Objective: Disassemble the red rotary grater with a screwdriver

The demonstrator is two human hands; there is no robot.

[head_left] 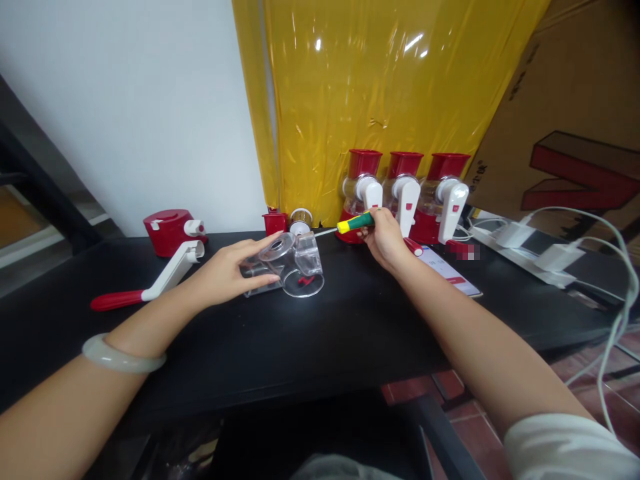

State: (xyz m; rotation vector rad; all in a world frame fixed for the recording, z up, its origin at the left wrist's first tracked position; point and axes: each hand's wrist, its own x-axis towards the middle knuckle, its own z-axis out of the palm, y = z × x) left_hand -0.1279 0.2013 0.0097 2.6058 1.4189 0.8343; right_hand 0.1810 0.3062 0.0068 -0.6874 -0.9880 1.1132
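Note:
A clear plastic grater body [304, 283] lies on its side on the black table. My left hand [235, 270] grips it from the left, thumb and fingers around its near and far sides. In my right hand [384, 237] is a screwdriver [356, 221] with a green and yellow handle. Its shaft points left and reaches the upper right part of the clear body; whether the tip touches a screw cannot be seen. Behind the clear body stand a metal grating drum [301, 219] and a small red part [275, 220].
Several red and white rotary graters [406, 193] stand at the back. On the left are a red base [169, 232] and a crank handle [163, 277]. A phone [453, 270] lies by my right forearm, near a power strip [525, 257] with chargers. A cardboard box [575, 113] leans behind.

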